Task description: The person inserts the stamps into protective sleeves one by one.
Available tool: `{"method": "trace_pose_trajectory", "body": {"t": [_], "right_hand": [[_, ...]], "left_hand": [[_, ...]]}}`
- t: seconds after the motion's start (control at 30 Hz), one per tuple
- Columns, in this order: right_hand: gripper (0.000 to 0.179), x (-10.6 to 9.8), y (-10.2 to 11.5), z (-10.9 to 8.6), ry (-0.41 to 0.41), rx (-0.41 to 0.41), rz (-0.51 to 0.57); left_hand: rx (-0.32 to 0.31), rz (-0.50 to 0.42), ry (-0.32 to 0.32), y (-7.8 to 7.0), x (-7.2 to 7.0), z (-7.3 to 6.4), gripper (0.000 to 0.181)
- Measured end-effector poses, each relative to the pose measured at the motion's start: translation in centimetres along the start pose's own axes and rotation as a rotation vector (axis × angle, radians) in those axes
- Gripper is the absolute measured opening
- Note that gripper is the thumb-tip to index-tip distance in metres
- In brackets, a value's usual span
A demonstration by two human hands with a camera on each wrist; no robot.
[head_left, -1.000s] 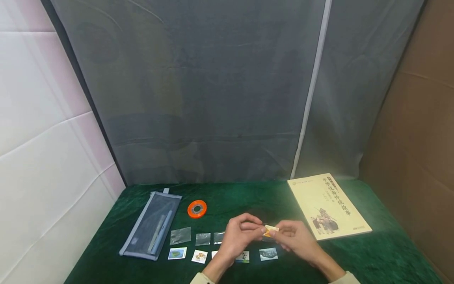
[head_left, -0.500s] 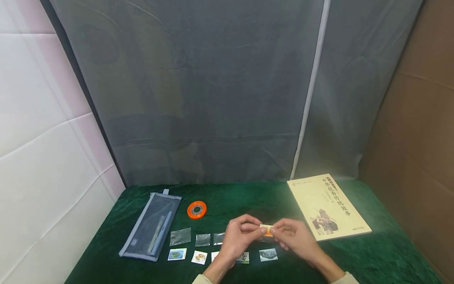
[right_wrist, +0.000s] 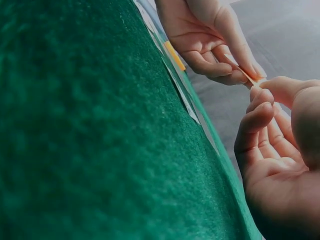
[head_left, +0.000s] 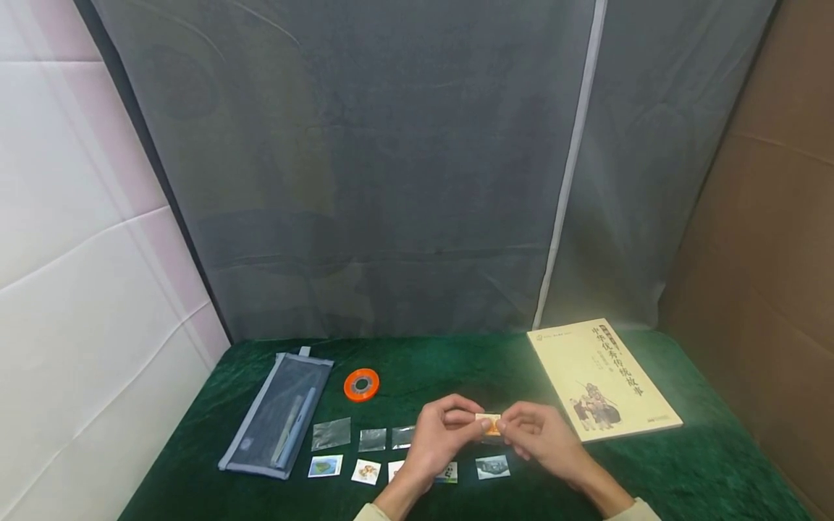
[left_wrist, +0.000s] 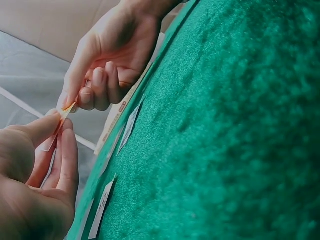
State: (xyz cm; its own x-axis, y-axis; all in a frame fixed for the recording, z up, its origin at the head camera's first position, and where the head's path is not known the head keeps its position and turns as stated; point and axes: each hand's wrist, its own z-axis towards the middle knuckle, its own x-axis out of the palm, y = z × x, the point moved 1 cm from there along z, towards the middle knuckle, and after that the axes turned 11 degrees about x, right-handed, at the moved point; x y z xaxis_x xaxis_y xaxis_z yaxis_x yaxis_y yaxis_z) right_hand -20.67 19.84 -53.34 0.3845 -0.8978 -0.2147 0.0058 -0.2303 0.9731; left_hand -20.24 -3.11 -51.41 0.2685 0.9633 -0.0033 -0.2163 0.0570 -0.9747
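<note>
In the head view a small orange-and-cream stamp [head_left: 487, 417] is held level above the cloth between both hands. My left hand [head_left: 438, 438] pinches its left side between thumb and fingers. Opposite, my right hand [head_left: 546, 438] pinches the right side. The wrist views show the stamp [left_wrist: 65, 112] edge-on, thumbs on one face and fingertips behind. Something thin and clear, like a plastic sleeve, sticks out by the left fingers; whether the stamp is inside it cannot be made out. Below lies a row of stamps, including a grey one [head_left: 493, 467] and a blue-green one [head_left: 325, 465]; the left hand partly covers others.
Several clear plastic sleeves [head_left: 331, 434] lie behind the stamps on the green cloth [head_left: 313, 503]. Further back are an orange tape roll [head_left: 352, 391] and, leftward, a blue mesh pencil case [head_left: 274, 420] with pens inside. A cream book [head_left: 573, 362] lies at right.
Over the last second the stamp has shifted slightly left and been levelled between the fingers. Both hands keep their pinch and barely move in the last half second.
</note>
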Motion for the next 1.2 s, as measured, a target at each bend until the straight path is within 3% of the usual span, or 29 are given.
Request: {"method": "trace_pose_trajectory", "body": {"t": [0.3, 0.57, 0.97, 1.07, 1.2], "right_hand": [[0.01, 0.1, 0.1, 0.0, -0.015, -0.018, -0.027], [0.012, 0.2, 0.2, -0.1, -0.024, -0.011, -0.03], [0.016, 0.2, 0.9, -0.1, -0.081, 0.055, -0.053], [0.016, 0.1, 1.4, -0.2, -0.112, 0.033, -0.088], [0.01, -0.7, 2.0, -1.2, -0.166, -0.047, -0.194]], "left_hand": [[0.029, -0.011, -0.004, 0.0, 0.3, 0.0, 0.027], [0.009, -0.011, -0.016, 0.0, 0.5, -0.1, 0.028], [0.045, 0.002, 0.048, 0.0, 0.3, -0.1, 0.021], [0.041, 0.005, 0.058, -0.3, 0.6, -0.1, 0.019], [0.074, 0.125, 0.112, -0.6, 1.2, -0.1, 0.015]]}}
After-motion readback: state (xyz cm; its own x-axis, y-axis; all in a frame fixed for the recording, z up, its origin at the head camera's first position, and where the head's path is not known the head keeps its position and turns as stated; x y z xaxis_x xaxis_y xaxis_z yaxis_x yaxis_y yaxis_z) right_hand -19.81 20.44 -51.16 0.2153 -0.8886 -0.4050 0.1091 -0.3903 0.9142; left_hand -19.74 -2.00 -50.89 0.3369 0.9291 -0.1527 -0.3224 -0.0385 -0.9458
